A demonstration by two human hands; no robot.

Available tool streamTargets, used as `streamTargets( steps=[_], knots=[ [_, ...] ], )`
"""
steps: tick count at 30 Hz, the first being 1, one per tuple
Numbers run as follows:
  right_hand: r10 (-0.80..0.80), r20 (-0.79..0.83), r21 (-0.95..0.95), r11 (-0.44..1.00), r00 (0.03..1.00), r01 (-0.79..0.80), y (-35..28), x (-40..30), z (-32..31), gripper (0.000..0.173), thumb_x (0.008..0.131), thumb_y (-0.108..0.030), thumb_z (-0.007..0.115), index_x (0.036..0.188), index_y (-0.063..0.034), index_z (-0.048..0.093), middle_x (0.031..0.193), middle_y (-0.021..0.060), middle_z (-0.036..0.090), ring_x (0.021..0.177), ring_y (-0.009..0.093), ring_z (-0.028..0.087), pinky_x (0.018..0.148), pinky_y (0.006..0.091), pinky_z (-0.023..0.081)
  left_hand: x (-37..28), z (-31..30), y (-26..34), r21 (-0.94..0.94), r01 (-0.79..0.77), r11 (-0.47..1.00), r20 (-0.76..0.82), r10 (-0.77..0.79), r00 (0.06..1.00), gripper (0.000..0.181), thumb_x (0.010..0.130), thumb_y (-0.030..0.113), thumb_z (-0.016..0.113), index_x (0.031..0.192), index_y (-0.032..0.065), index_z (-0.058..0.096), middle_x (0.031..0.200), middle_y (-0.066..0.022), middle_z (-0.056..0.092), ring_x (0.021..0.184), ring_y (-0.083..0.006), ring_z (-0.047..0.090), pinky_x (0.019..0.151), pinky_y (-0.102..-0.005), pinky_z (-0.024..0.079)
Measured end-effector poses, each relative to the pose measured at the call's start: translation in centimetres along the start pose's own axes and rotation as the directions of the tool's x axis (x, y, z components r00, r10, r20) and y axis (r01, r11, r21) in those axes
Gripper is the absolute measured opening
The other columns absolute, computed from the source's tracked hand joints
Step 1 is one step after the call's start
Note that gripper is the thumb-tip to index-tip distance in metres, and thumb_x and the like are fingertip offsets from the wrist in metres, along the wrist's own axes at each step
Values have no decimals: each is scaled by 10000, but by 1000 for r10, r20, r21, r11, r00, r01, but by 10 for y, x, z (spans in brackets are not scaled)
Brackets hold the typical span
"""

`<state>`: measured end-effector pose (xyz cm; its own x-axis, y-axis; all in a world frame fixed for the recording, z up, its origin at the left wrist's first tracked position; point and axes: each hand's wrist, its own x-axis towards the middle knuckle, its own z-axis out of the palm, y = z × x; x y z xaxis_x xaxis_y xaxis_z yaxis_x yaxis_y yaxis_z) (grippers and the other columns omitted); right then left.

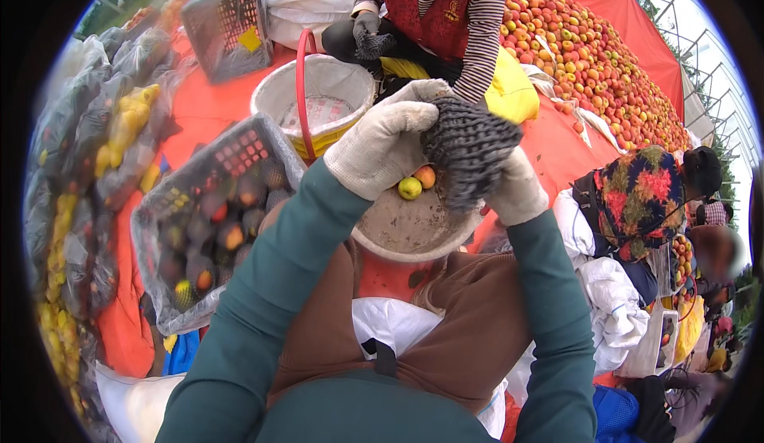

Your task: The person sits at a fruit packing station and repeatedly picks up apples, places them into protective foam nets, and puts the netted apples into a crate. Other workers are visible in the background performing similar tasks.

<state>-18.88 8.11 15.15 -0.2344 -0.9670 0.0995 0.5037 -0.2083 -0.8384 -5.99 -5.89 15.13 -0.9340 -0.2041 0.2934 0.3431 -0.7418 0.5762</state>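
A dark grey foam fruit net (471, 145) is spread between my two gloved hands. My left hand (388, 139), in a white knit glove, grips its left edge with thumb and fingers. My right hand (520, 189), gloved alike, holds the other side, its fingers largely hidden behind the mesh. Whether anything sits inside the net cannot be told. Below the hands, between my knees, rests a shallow, dirt-stained basin (412, 228). In it lie a green-yellow apple (410, 188) and a reddish apple (424, 176), partly covered by the hands and net.
To the left, a plastic-lined crate (149, 252) holds several netted fruits. A lined basket (274, 94) with a red handle stands ahead. Opposite sits a person (441, 25) in a red vest, before a large apple heap (585, 55). Bagged crates (101, 145) line the far left.
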Motion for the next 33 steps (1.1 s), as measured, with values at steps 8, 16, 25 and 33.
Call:
streamTargets(
  steps=[8, 16, 25, 33],
  knots=[
    [-523, 64, -762, 524, 850, 379, 18, 4, -78, 351, 877, -54, 519, 1220, 0, 471, 1161, 101, 548, 1033, 193, 550, 910, 331, 467, -1, 11, -33, 39, 298, 954, 117, -301, 947, 359, 821, 89, 582, 1150, -19, 485, 989, -63, 592, 825, -121, 585, 729, -267, 485],
    [-229, 183, -964, 150, 956, 220, 26, -11, -48, 364, 912, -322, 456, 1158, -62, 521, 1120, 118, 570, 965, 234, 576, 751, 331, 512, -3, 11, 5, 3, 55, 998, 268, -54, 962, 579, 804, 357, 632, 1206, -36, 492, 1161, -124, 589, 1081, -203, 555, 954, -344, 431],
    [-303, 643, -735, -503, 703, 455, 13, 13, -12, 442, 761, -236, 664, 1129, -20, 550, 1022, 123, 613, 1003, 277, 568, 865, 367, 450, -15, 24, 0, 61, 73, 995, 257, -86, 963, 323, 864, 85, 524, 1151, -64, 533, 1151, -137, 581, 1091, -218, 538, 969, -338, 398],
    [611, 60, -491, 707, 789, -510, 60, 61, -10, 241, 815, -188, 592, 943, 16, 599, 818, 68, 619, 668, 109, 587, 616, 247, 475, 5, 2, 53, -256, -67, 964, 232, 129, 964, 543, 886, 288, 533, 1328, 9, 384, 1298, -173, 471, 1181, -297, 478, 1027, -445, 345]
  ],
)
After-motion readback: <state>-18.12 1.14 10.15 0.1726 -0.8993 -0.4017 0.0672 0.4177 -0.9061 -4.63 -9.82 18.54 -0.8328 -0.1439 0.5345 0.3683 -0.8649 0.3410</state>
